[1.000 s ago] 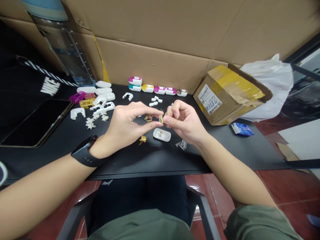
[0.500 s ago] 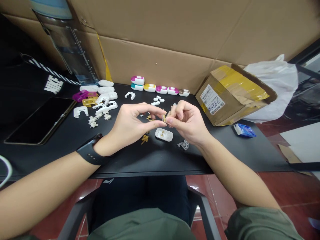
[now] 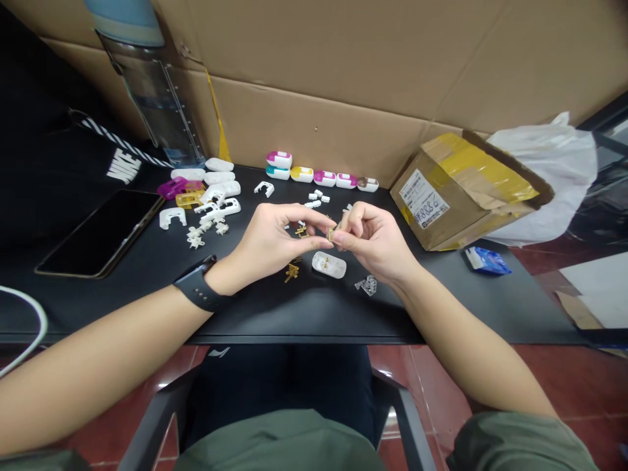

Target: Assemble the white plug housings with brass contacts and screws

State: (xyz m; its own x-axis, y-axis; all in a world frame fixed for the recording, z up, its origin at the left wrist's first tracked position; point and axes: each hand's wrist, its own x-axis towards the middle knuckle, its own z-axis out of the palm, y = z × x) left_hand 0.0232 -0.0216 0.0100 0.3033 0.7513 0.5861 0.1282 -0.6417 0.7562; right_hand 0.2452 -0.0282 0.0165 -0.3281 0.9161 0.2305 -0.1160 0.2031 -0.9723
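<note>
Between the fingertips of my left hand (image 3: 275,239) is a small clear plastic piece with brass-coloured metal (image 3: 330,233). My right hand (image 3: 375,242) pinches at the same piece from the other side, its fingers curled and partly hiding it. Just below lies an oblong white shell (image 3: 328,265) with a few tiny gold parts in it. Loose brass strips (image 3: 292,271) lie left of the shell, and more brass pieces (image 3: 301,230) show behind my left fingers. Several clear plastic pieces (image 3: 367,285) rest under my right wrist.
White, purple and yellow housings (image 3: 218,193) sit at the left by a phone (image 3: 101,232) and a water bottle (image 3: 161,98). Coloured capsule-shaped cases (image 3: 324,178) line the back. A taped carton (image 3: 461,190) and a blue packet (image 3: 488,260) stand at the right.
The whole view has shifted, so the table and both hands appear slightly farther right. My hands keep nearly the same pose around the small piece.
</note>
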